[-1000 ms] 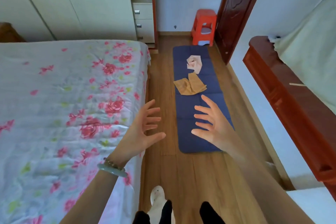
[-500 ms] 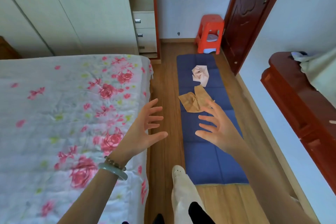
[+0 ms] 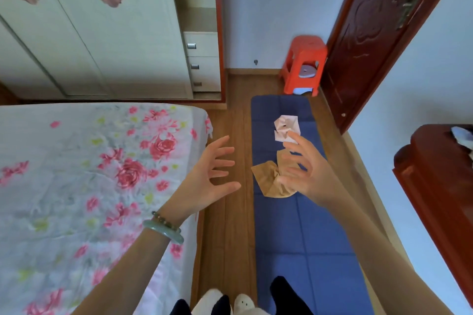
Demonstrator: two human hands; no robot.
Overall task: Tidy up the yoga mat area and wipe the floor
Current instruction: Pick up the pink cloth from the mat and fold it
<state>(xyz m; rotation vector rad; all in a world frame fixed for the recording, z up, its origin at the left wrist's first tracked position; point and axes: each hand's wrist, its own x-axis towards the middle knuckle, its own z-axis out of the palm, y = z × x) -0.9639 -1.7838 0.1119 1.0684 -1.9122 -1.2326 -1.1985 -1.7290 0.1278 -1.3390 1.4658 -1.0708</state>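
A long blue yoga mat (image 3: 304,233) lies on the wooden floor (image 3: 227,225) between the bed and the right wall. On it sit a crumpled tan cloth (image 3: 268,179) and, farther away, a crumpled pale pink paper (image 3: 285,126). My left hand (image 3: 208,174) hovers above the floor strip beside the bed, fingers spread, holding nothing. My right hand (image 3: 307,171) hovers over the mat, fingers spread, partly covering the tan cloth; it touches nothing.
A bed with a floral sheet (image 3: 89,186) fills the left. A red plastic stool (image 3: 303,64) stands past the mat's far end, beside a dark wooden door (image 3: 371,33). A wardrobe with drawers (image 3: 202,59) is at the back; a red-brown cabinet (image 3: 435,186) is on the right.
I have walked forward along the mat; the cloth and paper now lie closer. My right hand now overlaps the tan cloth. Both hands stay spread with nothing in them.
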